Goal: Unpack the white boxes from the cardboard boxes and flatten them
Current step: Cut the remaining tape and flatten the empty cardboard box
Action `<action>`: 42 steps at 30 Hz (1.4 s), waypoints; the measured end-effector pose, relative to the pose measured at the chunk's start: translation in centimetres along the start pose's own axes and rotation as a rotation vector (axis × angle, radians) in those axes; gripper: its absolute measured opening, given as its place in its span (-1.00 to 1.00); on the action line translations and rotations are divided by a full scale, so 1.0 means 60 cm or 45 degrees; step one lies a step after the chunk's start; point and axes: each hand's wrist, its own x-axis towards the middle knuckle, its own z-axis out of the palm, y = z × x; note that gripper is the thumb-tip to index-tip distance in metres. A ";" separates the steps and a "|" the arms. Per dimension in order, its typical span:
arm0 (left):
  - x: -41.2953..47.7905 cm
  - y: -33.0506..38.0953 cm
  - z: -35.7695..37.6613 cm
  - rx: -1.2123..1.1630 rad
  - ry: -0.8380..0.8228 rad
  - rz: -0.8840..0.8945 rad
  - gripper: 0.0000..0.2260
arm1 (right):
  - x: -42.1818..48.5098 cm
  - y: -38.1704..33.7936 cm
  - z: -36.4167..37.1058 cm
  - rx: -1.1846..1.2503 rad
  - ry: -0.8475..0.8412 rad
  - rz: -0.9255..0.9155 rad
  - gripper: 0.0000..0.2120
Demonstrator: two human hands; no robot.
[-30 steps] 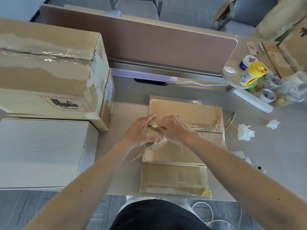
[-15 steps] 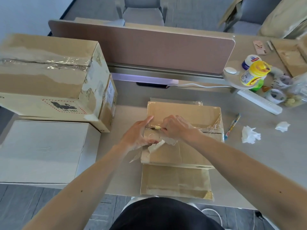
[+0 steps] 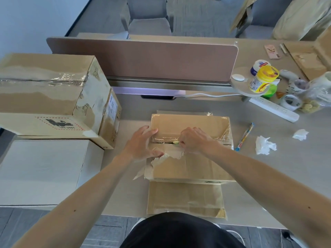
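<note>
Head view, looking down on the bench [image 3: 268, 176]. Centre of frame: a closed cardboard box [image 3: 193, 167] lies flat, its top seam covered with clear tape that is wrinkled and partly torn near the left end. The left hand [image 3: 141, 145] rests on the box's upper left corner, fingers spread and nearly straight, bracing the top; its thumb lies beside a ragged strip of torn tape [image 3: 161, 160], and contact with the strip cannot be made out. The right hand [image 3: 195, 140] is curled round a small yellowish tool [image 3: 176, 142], whose tip sits on the dark line of the seam between the two hands.

Below the box, toward the bottom edge of the frame, a flattened cardboard sheet [image 3: 184, 197] lies touching it.

Left of frame: a large taped carton [image 3: 44, 93] sits partly on top of a white box [image 3: 41, 170], with a smaller carton [image 3: 111, 119] tucked against its right side.

Upper centre: a brown divider panel [image 3: 143, 59] crosses the bench.

Right of frame: a yellow-lidded canister [image 3: 263, 79], a white power strip [image 3: 274, 109], a wrapped stick [image 3: 245, 136] just beside the box, and two crumpled tissues [image 3: 265, 144], well apart from the hands.
</note>
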 end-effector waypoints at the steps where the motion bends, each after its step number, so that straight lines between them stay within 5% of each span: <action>1: 0.006 0.009 -0.003 0.075 0.025 0.005 -0.09 | -0.002 0.000 0.000 0.003 0.008 -0.002 -0.65; 6: 0.030 0.061 0.001 0.280 -0.016 0.017 -0.09 | -0.005 0.000 -0.003 -0.004 0.001 0.010 -0.80; 30: 0.046 0.084 0.006 0.274 -0.177 -0.033 0.10 | -0.069 0.107 -0.009 -0.100 0.031 0.063 -0.71; 42: 0.065 0.173 -0.005 0.461 -0.172 -0.022 -0.02 | -0.109 0.172 -0.011 -0.091 -0.002 0.116 -0.73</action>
